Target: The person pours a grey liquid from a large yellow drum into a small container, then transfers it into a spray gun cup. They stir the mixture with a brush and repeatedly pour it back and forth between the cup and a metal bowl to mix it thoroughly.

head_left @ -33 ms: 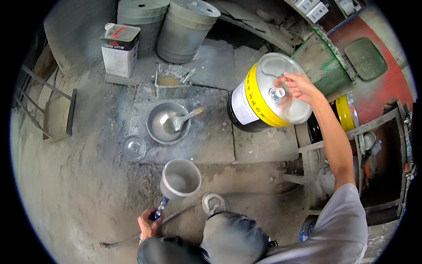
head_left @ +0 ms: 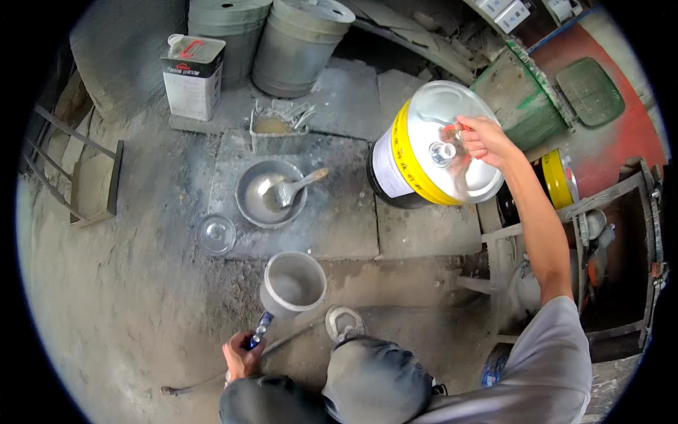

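My right hand [head_left: 486,141] is closed round the handle on the silver top of a large drum [head_left: 402,161]. The drum has a yellow band, a white label and a black lower part. It leans toward me, and a clear round spout [head_left: 443,153] stands out of its top beside my fingers. Low in the view, my left hand [head_left: 241,355] grips the shiny blue handle of an open pale grey cup [head_left: 292,283]. The cup is held off the floor with its mouth up, and its inside looks grey.
A metal bowl [head_left: 244,212] holds a brush with a wooden handle [head_left: 311,177]; a clear lid [head_left: 215,234] lies beside it. Beyond are a tray of tools [head_left: 279,145], a rectangular can [head_left: 192,92] and grey drums [head_left: 300,49]. A wooden rack [head_left: 498,283] stands right.
The drum has tipped very slightly, its spout shifting a little left and toward me. Both hands keep their grips.
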Tool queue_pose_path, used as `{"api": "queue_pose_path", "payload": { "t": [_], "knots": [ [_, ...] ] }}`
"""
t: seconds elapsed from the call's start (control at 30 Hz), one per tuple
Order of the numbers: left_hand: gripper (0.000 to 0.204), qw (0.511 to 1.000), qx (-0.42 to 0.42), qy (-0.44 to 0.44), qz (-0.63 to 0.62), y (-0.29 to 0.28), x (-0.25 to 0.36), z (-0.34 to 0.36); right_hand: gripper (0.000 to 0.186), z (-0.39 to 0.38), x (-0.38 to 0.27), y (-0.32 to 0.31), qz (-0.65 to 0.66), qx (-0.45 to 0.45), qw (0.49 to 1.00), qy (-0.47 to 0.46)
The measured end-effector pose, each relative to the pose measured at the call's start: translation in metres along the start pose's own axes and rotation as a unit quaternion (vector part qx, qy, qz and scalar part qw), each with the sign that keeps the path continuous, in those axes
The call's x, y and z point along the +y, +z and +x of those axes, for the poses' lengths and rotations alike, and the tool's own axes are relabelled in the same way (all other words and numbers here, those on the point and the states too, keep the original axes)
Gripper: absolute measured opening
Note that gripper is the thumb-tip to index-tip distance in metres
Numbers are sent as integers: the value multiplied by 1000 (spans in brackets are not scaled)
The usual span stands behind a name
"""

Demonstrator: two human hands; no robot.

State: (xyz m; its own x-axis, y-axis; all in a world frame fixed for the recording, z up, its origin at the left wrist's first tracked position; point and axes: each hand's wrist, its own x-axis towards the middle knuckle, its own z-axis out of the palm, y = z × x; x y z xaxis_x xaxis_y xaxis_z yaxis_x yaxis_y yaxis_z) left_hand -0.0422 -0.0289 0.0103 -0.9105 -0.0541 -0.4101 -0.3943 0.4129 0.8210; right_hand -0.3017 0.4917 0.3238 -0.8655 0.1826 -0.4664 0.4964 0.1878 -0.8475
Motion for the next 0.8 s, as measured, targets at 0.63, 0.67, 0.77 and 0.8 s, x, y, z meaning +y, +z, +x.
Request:
{"api": "queue_pose_path", "payload": {
  "t": [0.63, 0.67, 0.77, 0.8],
  "knots": [
    [26, 996, 38, 3, 77, 8, -33, -29, 31, -103, 158, 249, 184, -150, 971, 22],
    [26, 996, 45, 3, 78, 6, -36, -30, 30, -105, 163, 258, 178, -147, 973, 28],
    [27, 994, 49, -20, 92, 1, -39, -35, 31, -104, 187, 277, 177, -140, 974, 17],
    [28, 994, 47, -31, 97, 0, -39, -36, 31, -104, 191, 281, 170, -136, 976, 9]
  ]
}}
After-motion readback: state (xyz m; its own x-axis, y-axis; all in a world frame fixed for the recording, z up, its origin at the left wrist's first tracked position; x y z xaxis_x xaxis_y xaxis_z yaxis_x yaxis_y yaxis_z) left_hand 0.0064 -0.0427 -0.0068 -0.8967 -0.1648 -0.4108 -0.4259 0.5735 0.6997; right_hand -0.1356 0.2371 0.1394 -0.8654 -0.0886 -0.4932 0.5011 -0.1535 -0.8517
